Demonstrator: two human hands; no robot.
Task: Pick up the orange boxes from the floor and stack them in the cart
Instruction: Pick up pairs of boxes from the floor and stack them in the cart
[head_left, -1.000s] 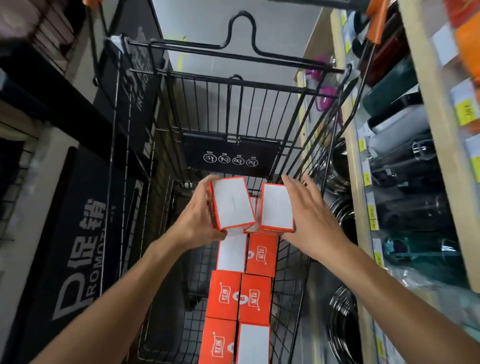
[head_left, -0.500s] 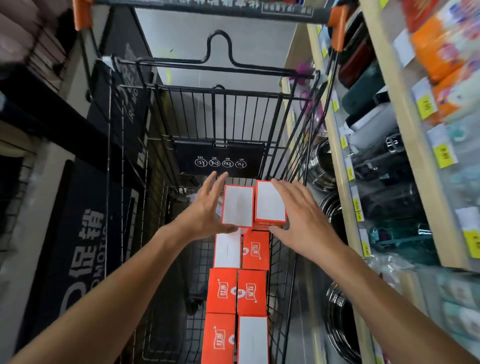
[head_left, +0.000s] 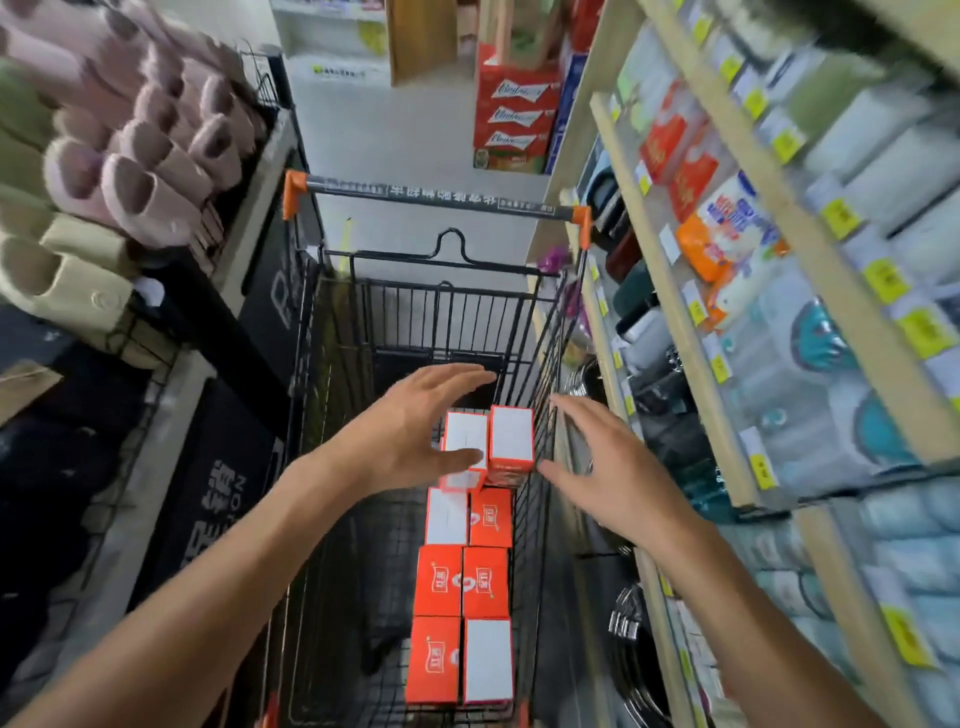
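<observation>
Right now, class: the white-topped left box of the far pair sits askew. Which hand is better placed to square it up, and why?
Left. The left hand hovers open directly beside that box, thumb near its edge. The right hand is across the taller neighbouring box, by the cart wall.

Orange-and-white boxes (head_left: 462, 577) fill a black wire cart (head_left: 540, 332) with orange-capped handle (head_left: 436, 200).
</observation>
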